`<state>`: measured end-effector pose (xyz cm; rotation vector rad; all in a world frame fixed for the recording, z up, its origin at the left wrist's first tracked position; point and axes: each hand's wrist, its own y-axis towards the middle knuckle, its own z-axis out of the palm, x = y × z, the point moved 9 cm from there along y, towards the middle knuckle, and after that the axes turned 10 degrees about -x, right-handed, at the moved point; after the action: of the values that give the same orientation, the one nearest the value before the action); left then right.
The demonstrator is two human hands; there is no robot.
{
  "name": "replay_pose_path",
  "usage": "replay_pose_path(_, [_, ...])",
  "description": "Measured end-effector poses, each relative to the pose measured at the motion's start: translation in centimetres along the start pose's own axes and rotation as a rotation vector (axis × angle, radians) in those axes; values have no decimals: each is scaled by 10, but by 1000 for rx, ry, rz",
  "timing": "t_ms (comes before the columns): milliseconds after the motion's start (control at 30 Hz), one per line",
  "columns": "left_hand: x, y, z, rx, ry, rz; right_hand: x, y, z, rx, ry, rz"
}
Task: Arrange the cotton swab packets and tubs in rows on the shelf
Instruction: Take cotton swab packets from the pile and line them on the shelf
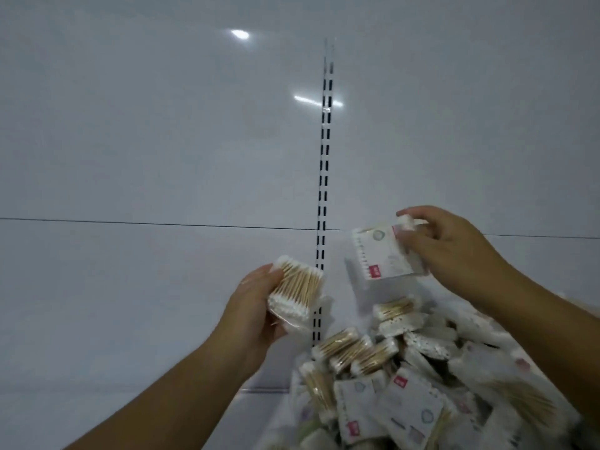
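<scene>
packets of cotton swabs are held up in front of a white shelving unit, seen from the person's own eye level. the left hand (256,306) is curled round a clear plastic packet of wooden-stick cotton swabs (297,289), which is gripped along its left edge and held tilted in the air. this packet sits just left of a white slotted metal upright (324,177) that runs down the glossy white back panel (146,141).

the right hand (454,248) is raised slightly higher, to the right of the upright. a white printed packet with a small red label (383,254) is pinched at its upper right corner between thumb and fingers, with its printed face turned toward the camera. the two held packets are kept apart, with the upright between them.

below the right hand, at lower right, a loose heap of more swab packets (406,368) is piled at all angles. some are clear with pale wooden sticks showing, others white and printed. the heap is blurred toward the right edge, and whether tubs lie among the packets cannot be told.

a thin dark horizontal seam (130,221) is drawn across the panel behind both hands. two bright light reflections (240,34) are caught on the upper panel. both bare forearms are seen reaching in from the bottom corners.
</scene>
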<state>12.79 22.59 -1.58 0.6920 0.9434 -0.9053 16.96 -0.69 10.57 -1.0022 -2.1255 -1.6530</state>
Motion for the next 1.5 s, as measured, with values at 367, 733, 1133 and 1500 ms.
replay_pose_path(367, [-44,-114,-275,-295,-274,151,184,-174,292,454,502,196])
replay_pose_path(733, [-132,-257,-581,-584,-239,163,393,-344,550,944,619,330])
replay_pose_path(1133, [-209,-273,-794,-886,-175,244,536,-392,734,1460,571,-6])
replay_pose_path(1500, [-329,-234,-974,-901,-41,389,639,-400,900,1642,645,-177])
